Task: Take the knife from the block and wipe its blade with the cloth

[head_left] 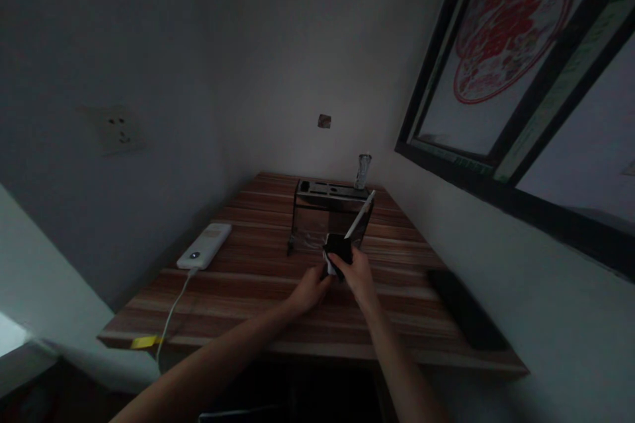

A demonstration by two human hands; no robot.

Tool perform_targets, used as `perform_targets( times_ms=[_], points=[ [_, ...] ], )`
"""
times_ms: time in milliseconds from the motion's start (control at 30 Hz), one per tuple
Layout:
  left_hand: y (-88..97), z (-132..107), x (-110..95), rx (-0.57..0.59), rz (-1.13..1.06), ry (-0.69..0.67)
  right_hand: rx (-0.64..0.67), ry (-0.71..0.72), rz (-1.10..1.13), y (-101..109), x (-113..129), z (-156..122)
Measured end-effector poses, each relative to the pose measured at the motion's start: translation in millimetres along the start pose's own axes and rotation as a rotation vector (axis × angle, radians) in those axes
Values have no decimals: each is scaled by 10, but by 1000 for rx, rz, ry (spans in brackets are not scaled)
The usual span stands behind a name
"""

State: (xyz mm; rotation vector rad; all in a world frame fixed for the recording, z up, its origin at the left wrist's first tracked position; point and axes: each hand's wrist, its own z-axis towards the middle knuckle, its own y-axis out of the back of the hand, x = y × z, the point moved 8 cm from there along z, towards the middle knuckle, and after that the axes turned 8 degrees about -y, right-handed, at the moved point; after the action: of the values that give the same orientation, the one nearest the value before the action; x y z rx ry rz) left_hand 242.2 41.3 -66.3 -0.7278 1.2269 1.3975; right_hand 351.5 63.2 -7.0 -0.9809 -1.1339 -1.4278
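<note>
Near the middle of the table, my right hand (355, 271) is closed on a small black object (339, 246) with a white part at its left side. It is too dark to tell its kind. My left hand (311, 288) is closed at the lower left of this object, its fingertips partly hidden, seemingly gripping its lower edge. A thin white strip (360, 214) slants up to the right just behind the black object; whether the two are joined I cannot tell. Beyond my hands stands a dark-framed box with see-through sides (311, 218), a patterned glass (363, 170) upright at its right end.
A white device with a lit round spot (204, 246) lies at the left, its white cable (171, 310) running over the front edge past a yellow tag (143, 342). A flat black slab (466, 309) lies at the right of the striped wooden table (248, 271). Walls enclose the back and sides.
</note>
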Motion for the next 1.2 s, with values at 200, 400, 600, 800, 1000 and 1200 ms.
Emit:
perform_targets(
  times_ms=[200, 400, 600, 800, 1000, 1200],
  points=[
    [9, -12, -26, 1, 51, -17, 16, 2, 0, 32, -60, 10],
    [-13, -20, -21, 19, 61, -1, -12, 12, -12, 43, -56, -7],
    [10, -16, -52, 11, 71, -20, -16, 27, -17, 51, -41, 1],
    [-8, -19, -31, 22, 67, -4, -24, 58, -16, 80, 53, 20],
    [6, 12, -87, 11, 64, -50, -35, 108, -32, 180, 263, 101],
    [-5, -4, -94, 21, 58, -56, -70, 147, -44, 362, 489, 241]
  ],
)
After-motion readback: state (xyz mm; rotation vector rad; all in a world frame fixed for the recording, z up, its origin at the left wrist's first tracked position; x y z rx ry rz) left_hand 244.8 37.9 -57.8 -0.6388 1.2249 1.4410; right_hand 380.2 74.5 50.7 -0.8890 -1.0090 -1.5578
